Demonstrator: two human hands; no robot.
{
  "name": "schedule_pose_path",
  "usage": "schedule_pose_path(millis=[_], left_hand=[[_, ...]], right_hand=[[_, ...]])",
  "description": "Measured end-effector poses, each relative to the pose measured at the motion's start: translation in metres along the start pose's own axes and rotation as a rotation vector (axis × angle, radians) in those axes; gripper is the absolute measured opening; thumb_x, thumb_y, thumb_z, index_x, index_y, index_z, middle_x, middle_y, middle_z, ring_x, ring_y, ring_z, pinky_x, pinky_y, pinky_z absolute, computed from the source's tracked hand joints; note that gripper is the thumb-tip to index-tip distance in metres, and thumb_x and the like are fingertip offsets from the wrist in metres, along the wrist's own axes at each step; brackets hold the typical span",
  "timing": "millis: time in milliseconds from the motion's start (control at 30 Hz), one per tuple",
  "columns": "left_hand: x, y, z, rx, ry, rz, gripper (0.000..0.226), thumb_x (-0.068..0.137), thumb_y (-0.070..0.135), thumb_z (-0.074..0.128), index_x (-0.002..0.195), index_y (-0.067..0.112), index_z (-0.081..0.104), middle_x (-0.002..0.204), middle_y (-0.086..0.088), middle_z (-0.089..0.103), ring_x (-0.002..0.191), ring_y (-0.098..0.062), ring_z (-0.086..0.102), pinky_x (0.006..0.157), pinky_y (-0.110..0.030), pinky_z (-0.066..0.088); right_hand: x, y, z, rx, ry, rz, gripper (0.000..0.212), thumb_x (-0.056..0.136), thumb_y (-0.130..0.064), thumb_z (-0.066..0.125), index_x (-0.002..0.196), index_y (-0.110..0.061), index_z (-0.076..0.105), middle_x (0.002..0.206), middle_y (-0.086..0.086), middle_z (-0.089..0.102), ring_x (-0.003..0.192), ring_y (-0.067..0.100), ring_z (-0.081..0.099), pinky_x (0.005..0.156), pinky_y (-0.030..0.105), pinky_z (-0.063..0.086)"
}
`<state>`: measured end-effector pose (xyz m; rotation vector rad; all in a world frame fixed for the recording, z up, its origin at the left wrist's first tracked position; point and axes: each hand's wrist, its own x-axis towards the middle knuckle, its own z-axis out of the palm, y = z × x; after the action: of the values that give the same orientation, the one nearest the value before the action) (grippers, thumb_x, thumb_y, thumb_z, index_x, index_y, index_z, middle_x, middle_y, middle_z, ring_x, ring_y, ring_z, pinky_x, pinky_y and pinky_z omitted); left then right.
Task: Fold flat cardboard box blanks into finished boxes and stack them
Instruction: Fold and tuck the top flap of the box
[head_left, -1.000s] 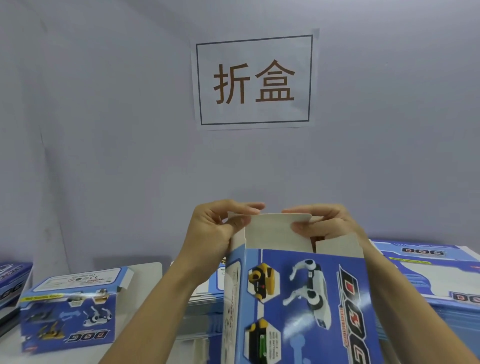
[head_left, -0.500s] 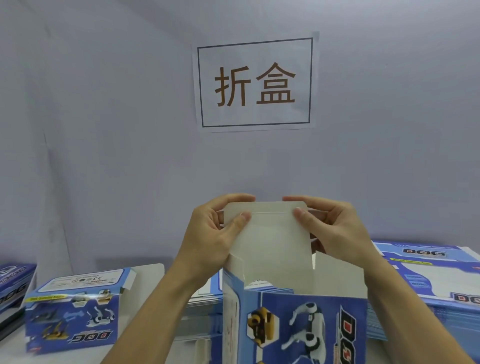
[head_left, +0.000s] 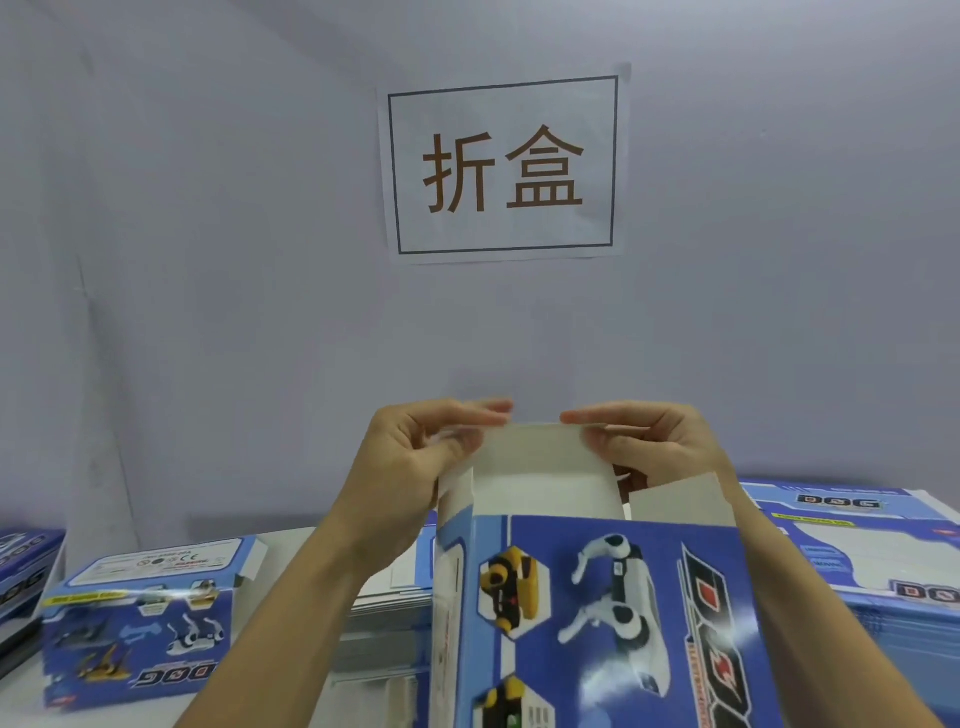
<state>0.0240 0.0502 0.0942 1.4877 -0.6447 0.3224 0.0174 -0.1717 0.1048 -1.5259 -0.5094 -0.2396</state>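
Everything here is placed relative to the open box (head_left: 597, 613), a blue carton printed with a robot dog, held upright in the lower middle of the view.

Far to its left, at the frame edge, sits part of a blue carton (head_left: 26, 566). Nearer, still left of the open box, a finished box (head_left: 140, 623) rests on the white table (head_left: 291, 540) with its print upside down, probably set aside as done. Between it and the open box lies a low pile of flat blanks (head_left: 395, 613), close enough to draw from.

Just above the open box's left corner, the left hand (head_left: 410, 462) pinches the left end of the white top flap (head_left: 535, 447), thumb in front and fingers behind. The right hand (head_left: 654, 452) pinches the flap's right end in the same way. Holding both ends probably keeps the fold straight as the flap is bent to close the top. A smaller side flap (head_left: 680, 499) stands up beside the right hand, not yet tucked.

To the right of the open box is a taller stack of blanks (head_left: 883, 561).

On the wall above hangs a paper sign (head_left: 504, 166) with two characters.
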Motion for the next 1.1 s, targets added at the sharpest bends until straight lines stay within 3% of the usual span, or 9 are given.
schedule_pose_path(millis=[167, 367, 500, 633, 733, 967, 1000, 1033, 1100], left_hand=[[-0.027, 0.001, 0.01, 0.073, 0.034, -0.146, 0.075, 0.048, 0.085, 0.074, 0.116, 0.059, 0.053, 0.118, 0.002, 0.067, 0.107, -0.027, 0.066, 0.093, -0.05, 0.054], [-0.063, -0.002, 0.038, -0.09, 0.264, -0.044, 0.049, 0.07, 0.06, 0.055, 0.116, 0.047, 0.05, 0.076, 0.011, 0.069, 0.064, -0.007, 0.065, 0.057, -0.017, 0.051], [-0.066, -0.01, 0.05, -0.121, 0.473, 0.018, 0.05, 0.069, 0.064, 0.052, 0.111, 0.039, 0.063, 0.06, 0.009, 0.057, 0.057, -0.005, 0.055, 0.055, -0.017, 0.048], [-0.069, -0.017, 0.051, -0.014, 0.521, 0.051, 0.05, 0.072, 0.063, 0.05, 0.113, 0.041, 0.069, 0.057, -0.007, 0.05, 0.053, -0.014, 0.057, 0.05, -0.022, 0.05], [-0.07, -0.021, 0.048, 0.05, 0.495, 0.08, 0.042, 0.075, 0.062, 0.047, 0.099, 0.042, 0.076, 0.088, 0.006, 0.071, 0.084, -0.014, 0.069, 0.076, -0.033, 0.058], [-0.074, -0.028, 0.041, 0.006, 0.338, -0.051, 0.044, 0.075, 0.06, 0.052, 0.061, 0.025, 0.073, 0.123, 0.017, 0.064, 0.104, -0.017, 0.07, 0.066, -0.036, 0.062], [-0.078, -0.029, 0.04, 0.009, 0.27, -0.047, 0.08, 0.017, 0.075, 0.031, 0.065, 0.028, 0.074, 0.121, 0.02, 0.064, 0.099, -0.013, 0.071, 0.061, -0.028, 0.06], [-0.083, -0.031, 0.037, 0.008, 0.159, -0.017, 0.073, 0.075, -0.011, 0.02, 0.079, 0.037, 0.076, 0.121, 0.024, 0.063, 0.095, -0.007, 0.071, 0.061, -0.021, 0.057], [-0.084, -0.027, 0.037, 0.076, 0.006, -0.082, 0.073, 0.063, 0.053, 0.075, 0.129, 0.062, 0.045, 0.12, 0.039, 0.06, 0.094, 0.006, 0.069, 0.07, -0.01, 0.052]], right_hand=[[-0.001, 0.006, -0.001, 0.062, 0.197, -0.06, 0.038, 0.097, 0.0, 0.057, 0.086, -0.026, 0.082, 0.072, 0.002, 0.075, 0.052, 0.013, 0.065, 0.044, 0.021, 0.05], [-0.013, 0.006, 0.014, 0.167, 0.282, -0.044, 0.04, 0.091, -0.042, 0.056, 0.123, -0.019, 0.064, 0.096, 0.012, 0.076, 0.085, 0.024, 0.073, 0.058, 0.023, 0.054], [-0.053, 0.022, 0.024, 0.315, 0.07, 0.021, 0.043, 0.069, -0.061, 0.077, 0.091, -0.024, 0.076, 0.071, 0.001, 0.076, 0.058, 0.009, 0.072, 0.045, 0.015, 0.05], [-0.072, 0.036, 0.023, 0.12, 0.085, 0.026, 0.126, 0.009, -0.087, 0.077, 0.122, -0.033, 0.058, 0.081, -0.019, 0.076, 0.071, -0.002, 0.072, 0.055, 0.011, 0.053], [-0.081, 0.034, 0.03, -0.066, 0.051, -0.082, 0.069, 0.054, -0.077, 0.071, 0.119, -0.067, 0.052, 0.097, -0.019, 0.076, 0.087, 0.001, 0.073, 0.068, 0.008, 0.053], [-0.081, 0.043, 0.031, -0.03, 0.086, -0.04, 0.027, 0.068, -0.046, 0.068, 0.093, -0.042, 0.059, 0.077, 0.003, 0.076, 0.07, 0.02, 0.075, 0.054, 0.02, 0.055], [-0.082, 0.04, 0.034, -0.038, 0.095, -0.053, 0.027, 0.069, -0.042, 0.071, 0.093, -0.039, 0.06, 0.074, 0.004, 0.075, 0.067, 0.019, 0.074, 0.054, 0.019, 0.054], [-0.083, 0.04, 0.035, -0.019, 0.143, -0.107, 0.026, 0.071, -0.033, 0.076, 0.093, -0.035, 0.062, 0.072, 0.003, 0.073, 0.064, 0.016, 0.072, 0.055, 0.016, 0.053], [-0.085, 0.041, 0.032, 0.085, 0.332, -0.194, 0.024, 0.071, -0.028, 0.077, 0.092, -0.03, 0.066, 0.072, 0.001, 0.071, 0.063, 0.013, 0.066, 0.058, 0.017, 0.051]])
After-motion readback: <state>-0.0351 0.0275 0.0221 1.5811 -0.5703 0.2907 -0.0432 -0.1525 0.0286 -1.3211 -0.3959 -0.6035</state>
